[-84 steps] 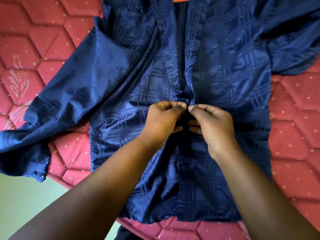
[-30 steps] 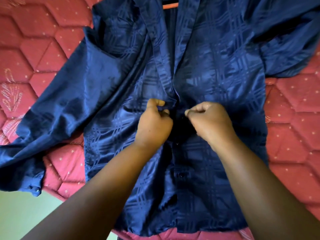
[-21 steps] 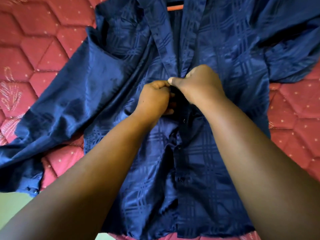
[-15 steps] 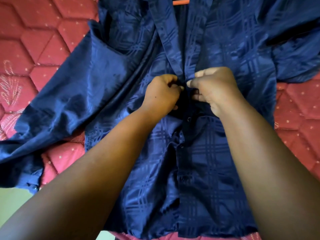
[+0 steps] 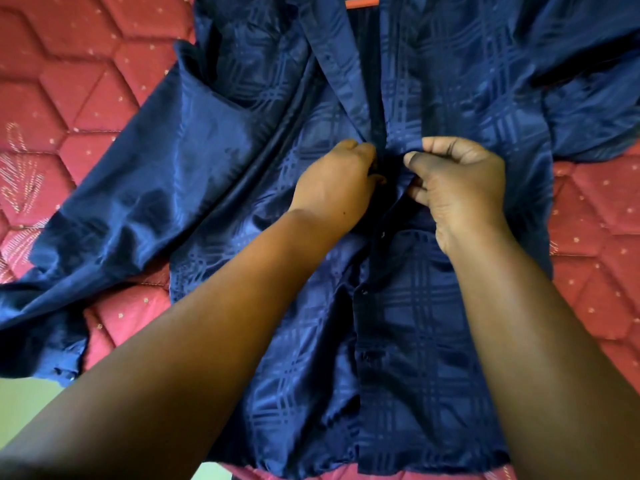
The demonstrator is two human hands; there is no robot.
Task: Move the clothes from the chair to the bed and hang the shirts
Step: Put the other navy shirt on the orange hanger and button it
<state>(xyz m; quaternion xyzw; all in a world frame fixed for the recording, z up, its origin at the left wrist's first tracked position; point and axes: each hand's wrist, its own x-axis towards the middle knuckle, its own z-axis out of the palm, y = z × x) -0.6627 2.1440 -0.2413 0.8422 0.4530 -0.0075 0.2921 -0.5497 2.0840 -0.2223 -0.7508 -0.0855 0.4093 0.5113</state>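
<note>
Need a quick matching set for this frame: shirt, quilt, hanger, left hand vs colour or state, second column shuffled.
Things:
1. shirt
2. quilt
3. hanger
4. left hand

Colour or state:
a. orange, just showing at the open collar
b. navy, checked weave
c. gripping the shirt's front edge
d. red, hexagon stitching

Pairs: 1-b, 2-d, 3-a, 4-c
</note>
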